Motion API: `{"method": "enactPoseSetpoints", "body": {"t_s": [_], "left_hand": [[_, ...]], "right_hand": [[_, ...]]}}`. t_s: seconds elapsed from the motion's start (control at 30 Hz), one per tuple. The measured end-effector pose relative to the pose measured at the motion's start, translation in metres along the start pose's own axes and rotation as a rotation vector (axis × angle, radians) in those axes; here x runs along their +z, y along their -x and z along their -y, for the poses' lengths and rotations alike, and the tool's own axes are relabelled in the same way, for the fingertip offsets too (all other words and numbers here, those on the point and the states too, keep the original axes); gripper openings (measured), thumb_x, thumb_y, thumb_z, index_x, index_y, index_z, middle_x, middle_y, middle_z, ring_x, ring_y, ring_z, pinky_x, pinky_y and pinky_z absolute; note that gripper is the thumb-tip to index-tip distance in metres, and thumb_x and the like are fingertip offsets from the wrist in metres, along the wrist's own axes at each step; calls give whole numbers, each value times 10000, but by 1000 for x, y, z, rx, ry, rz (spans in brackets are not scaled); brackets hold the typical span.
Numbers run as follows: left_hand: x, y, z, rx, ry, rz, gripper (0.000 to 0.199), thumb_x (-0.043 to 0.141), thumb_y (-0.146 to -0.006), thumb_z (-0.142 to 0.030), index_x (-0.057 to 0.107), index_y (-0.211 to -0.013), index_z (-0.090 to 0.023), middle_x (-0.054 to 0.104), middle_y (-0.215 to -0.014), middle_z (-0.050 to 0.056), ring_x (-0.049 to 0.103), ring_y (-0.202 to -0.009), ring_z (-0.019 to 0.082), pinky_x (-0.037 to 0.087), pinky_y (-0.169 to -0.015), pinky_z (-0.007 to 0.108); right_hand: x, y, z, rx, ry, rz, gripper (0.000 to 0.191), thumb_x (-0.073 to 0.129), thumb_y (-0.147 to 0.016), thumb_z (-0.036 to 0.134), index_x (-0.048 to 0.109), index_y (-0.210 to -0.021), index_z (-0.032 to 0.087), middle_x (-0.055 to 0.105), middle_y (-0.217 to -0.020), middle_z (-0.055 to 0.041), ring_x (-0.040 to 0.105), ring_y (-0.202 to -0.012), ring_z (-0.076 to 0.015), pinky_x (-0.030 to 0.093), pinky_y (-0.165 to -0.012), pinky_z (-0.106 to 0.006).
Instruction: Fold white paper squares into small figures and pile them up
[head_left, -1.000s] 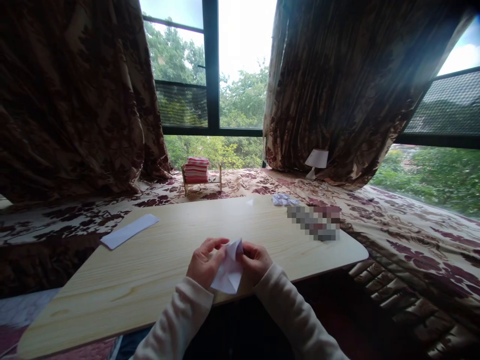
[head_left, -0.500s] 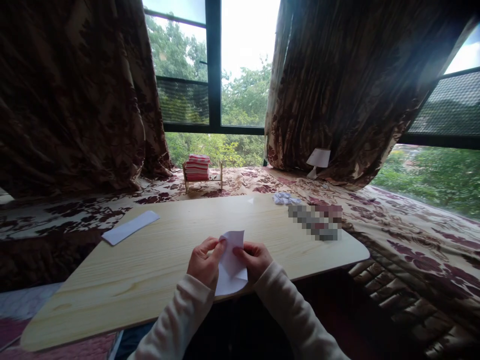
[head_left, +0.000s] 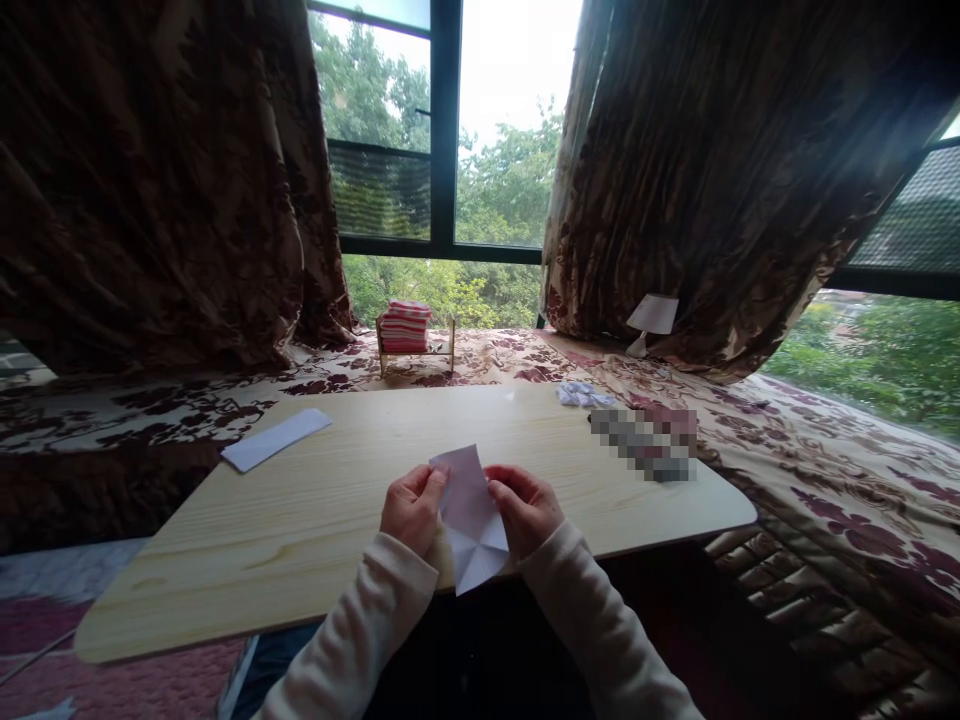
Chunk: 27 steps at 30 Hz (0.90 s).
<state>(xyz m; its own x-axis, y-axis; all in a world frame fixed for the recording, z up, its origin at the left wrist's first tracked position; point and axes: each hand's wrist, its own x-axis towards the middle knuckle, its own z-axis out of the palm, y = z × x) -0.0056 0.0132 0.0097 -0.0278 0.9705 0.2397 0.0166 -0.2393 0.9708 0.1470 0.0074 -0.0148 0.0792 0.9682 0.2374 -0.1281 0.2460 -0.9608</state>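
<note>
A white sheet of paper [head_left: 474, 515] with crossing creases in its lower half is held up over the table's near edge. My left hand [head_left: 414, 505] pinches its upper left side, the thumb lying on the front face. My right hand [head_left: 527, 503] is closed at the paper's right edge, thumb and forefinger together there; its other fingers are curled. Further off on the left of the table [head_left: 360, 520] lies a long folded strip of white paper [head_left: 277, 440]. A small heap of folded white paper pieces [head_left: 583, 394] rests at the far right edge.
A blurred-out patch [head_left: 649, 445] covers something at the table's right. Beyond the table, a small rack [head_left: 416, 355] carries folded pink-and-white striped cloths [head_left: 406, 328]. A small white lamp [head_left: 652, 318] stands on the floral cover by the curtain. Windows and heavy curtains are behind.
The paper has turned and opened out, so its creased lower part now shows. My right thumb has moved from its face to its edge. The whole view has shifted slightly.
</note>
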Motion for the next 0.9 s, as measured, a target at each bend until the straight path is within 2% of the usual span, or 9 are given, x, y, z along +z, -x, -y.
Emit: {"method": "enactPoseSetpoints", "body": {"t_s": [0.07, 0.27, 0.4, 0.47, 0.57, 0.7, 0.8, 0.9], "left_hand": [[0, 1, 0, 21, -34, -10, 280, 557, -744, -385, 592, -618, -137, 486, -530, -41, 411, -520, 84, 328, -490, 191], [3, 4, -5, 53, -116, -14, 320, 531, -746, -410, 564, -572, -143, 441, -481, -51, 386, -465, 81, 302, -445, 197], [4, 5, -4, 85, -214, -15, 322, 517, -737, -421, 570, -567, -152, 476, -479, -44, 427, -461, 95, 320, -444, 206], [3, 3, -2, 108, -284, -15, 303, 519, -729, -406, 570, -562, -159, 499, -497, -35, 463, -499, 111, 353, -478, 215], [4, 0, 2, 158, -422, -32, 228, 551, -694, -344, 571, -546, -172, 541, -570, -9, 515, -632, 154, 404, -607, 255], [6, -4, 8, 208, -618, -82, 139, 565, -658, -281, 585, -563, -182, 575, -686, 39, 498, -791, 213, 390, -757, 336], [5, -2, 10, 217, -730, -86, 107, 591, -625, -277, 585, -575, -182, 582, -733, 61, 484, -812, 237, 383, -764, 365], [0, 3, 10, 216, -809, -67, 97, 620, -603, -287, 607, -609, -191, 588, -764, 57, 487, -827, 244, 377, -765, 375]], "right_hand": [[0, 0, 4, 9, 28, -38, 230, 644, -664, 340, 653, -812, 165, 606, -621, 4, 502, -515, -105, 400, -462, -217], [0, 2, 12, -18, 69, -5, 255, 593, -719, 404, 622, -682, 154, 546, -560, 21, 468, -498, -88, 382, -462, -203], [1, 1, 4, -18, 86, -15, 227, 656, -649, 375, 611, -677, 154, 559, -560, 20, 463, -487, -90, 375, -460, -210], [2, 0, 0, -23, 101, -32, 218, 652, -644, 365, 609, -665, 152, 558, -553, 16, 459, -480, -90, 369, -455, -213], [2, 0, -5, -37, 146, -61, 213, 625, -661, 364, 611, -666, 152, 548, -535, 15, 454, -470, -93, 362, -441, -214], [4, 1, -8, -155, 348, -81, 158, 593, -662, 319, 602, -640, 163, 543, -572, 8, 452, -472, -95, 372, -443, -218], [4, 2, -8, -258, 586, -61, 105, 571, -650, 256, 588, -588, 174, 527, -602, 7, 432, -474, -88, 364, -447, -215], [4, 3, -5, -274, 727, -64, 95, 553, -658, 227, 581, -581, 178, 526, -599, 8, 444, -493, -94, 370, -468, -215]]}}
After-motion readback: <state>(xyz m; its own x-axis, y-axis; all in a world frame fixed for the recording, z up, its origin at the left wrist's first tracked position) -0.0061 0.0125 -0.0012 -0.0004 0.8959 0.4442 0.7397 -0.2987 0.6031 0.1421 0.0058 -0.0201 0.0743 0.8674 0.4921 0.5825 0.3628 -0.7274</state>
